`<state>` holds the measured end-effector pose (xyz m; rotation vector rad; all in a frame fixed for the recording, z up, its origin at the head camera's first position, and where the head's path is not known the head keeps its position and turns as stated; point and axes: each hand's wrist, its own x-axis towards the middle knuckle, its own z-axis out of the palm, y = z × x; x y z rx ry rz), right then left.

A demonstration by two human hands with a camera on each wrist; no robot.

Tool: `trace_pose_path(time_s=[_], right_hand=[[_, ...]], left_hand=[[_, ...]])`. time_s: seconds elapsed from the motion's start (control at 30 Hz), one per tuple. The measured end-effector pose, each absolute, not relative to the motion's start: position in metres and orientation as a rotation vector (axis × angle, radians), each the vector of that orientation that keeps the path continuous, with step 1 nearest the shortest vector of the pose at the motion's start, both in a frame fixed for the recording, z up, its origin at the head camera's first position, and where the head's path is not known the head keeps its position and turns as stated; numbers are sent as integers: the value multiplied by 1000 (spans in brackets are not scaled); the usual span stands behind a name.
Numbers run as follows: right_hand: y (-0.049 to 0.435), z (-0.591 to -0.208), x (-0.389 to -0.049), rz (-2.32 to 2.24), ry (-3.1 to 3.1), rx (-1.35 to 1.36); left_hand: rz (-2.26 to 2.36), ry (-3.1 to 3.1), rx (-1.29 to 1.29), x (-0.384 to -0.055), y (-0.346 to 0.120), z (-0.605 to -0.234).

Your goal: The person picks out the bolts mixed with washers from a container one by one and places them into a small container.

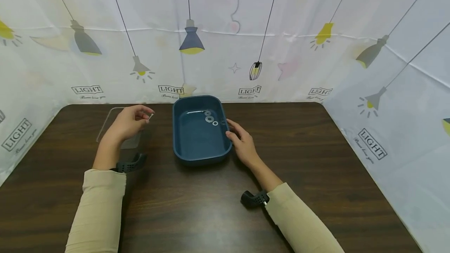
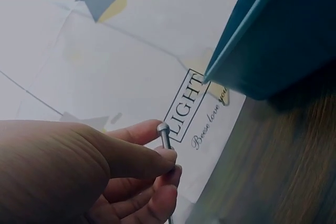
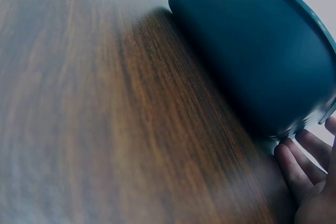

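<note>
My left hand (image 1: 129, 122) is raised on the left, over a clear plastic tray or lid (image 1: 130, 143). Between its thumb and fingers it pinches a small metal bolt (image 2: 165, 133), whose rounded head sticks up past the fingertips in the left wrist view. A deep blue plastic bin (image 1: 202, 143) stands at the middle of the table's far side. Inside lie several flat metal washers (image 1: 209, 119) and a thin metal screw (image 1: 197, 111). At the bin's right wall, my right hand (image 1: 243, 142) rests its fingertips on the outside, fingers nearly straight.
The dark wood table (image 1: 218, 206) ends at the back against a white curtain (image 1: 218, 69) printed with lamps. Part of the clear plastic piece is hidden under the left hand and forearm. Black wrist straps (image 1: 254, 199) sit on both forearms.
</note>
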<state>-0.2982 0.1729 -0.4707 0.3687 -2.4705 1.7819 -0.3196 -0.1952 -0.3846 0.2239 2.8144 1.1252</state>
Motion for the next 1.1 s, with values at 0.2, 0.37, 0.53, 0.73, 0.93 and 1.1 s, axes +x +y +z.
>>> trace_pose_path(time_s=[0.2,0.37,0.53,0.73,0.93,1.1], right_hand=[[173,-469,-298,1807,-2449,401],[173,-467,-298,1792,-2455,409],[172,-466,-298,1763,-2472,385],[171,-467,-297,1766,-2471,379],[170,-454,-289,1784,-2478,403],[166,-433,-277,1790,-2505,402]], left_hand=[[1131,2811,258,-316,-201,-383],[1111,2814,281,-316,-202,-382],[1087,2808,264,-318,-201,-381],[1070,2799,247,-319,-200,-381],[1067,2796,252,-320,-198,-382],[946,2849,251,-322,-197,-382]])
